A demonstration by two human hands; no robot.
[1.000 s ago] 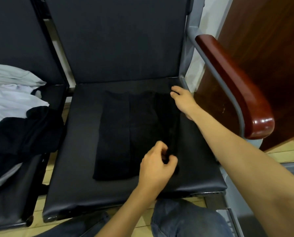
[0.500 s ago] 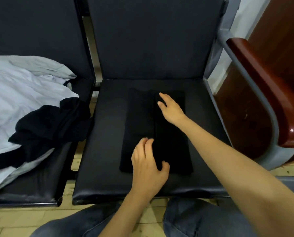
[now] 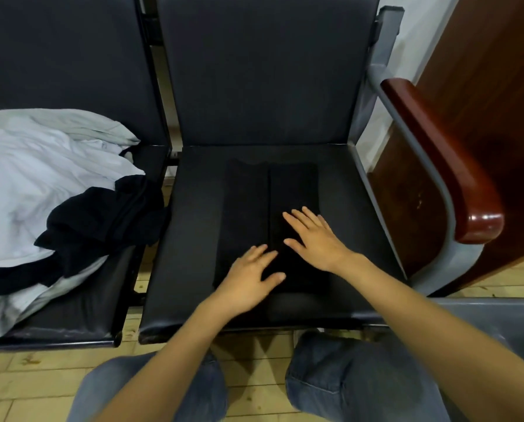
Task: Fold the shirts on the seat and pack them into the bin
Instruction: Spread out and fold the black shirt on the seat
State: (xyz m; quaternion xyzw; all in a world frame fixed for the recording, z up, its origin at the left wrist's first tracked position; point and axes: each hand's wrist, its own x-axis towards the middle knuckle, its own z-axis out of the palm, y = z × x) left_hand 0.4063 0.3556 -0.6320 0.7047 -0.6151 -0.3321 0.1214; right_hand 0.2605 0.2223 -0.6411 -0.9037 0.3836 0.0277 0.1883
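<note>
A black shirt (image 3: 269, 202) lies folded into a long narrow strip on the black seat (image 3: 193, 239) in front of me, its sides turned in to a seam down the middle. My left hand (image 3: 251, 278) lies flat on the strip's near left part, fingers spread. My right hand (image 3: 315, 239) presses flat on the near right part, fingers straight and pointing away from me. On the seat to the left sits a heap of unfolded shirts, white ones (image 3: 35, 172) with a black one (image 3: 102, 214) draped over them. No bin is in view.
A grey metal frame with a red-brown wooden armrest (image 3: 443, 159) runs along the seat's right side, beside a dark wooden panel (image 3: 492, 86). My knees in jeans (image 3: 361, 376) are below the seat's front edge, over a pale wooden floor (image 3: 26, 376).
My left hand let go of the shirt's right edge after folding it inward and now lies flat. My right hand slid from the far end toward me along the strip.
</note>
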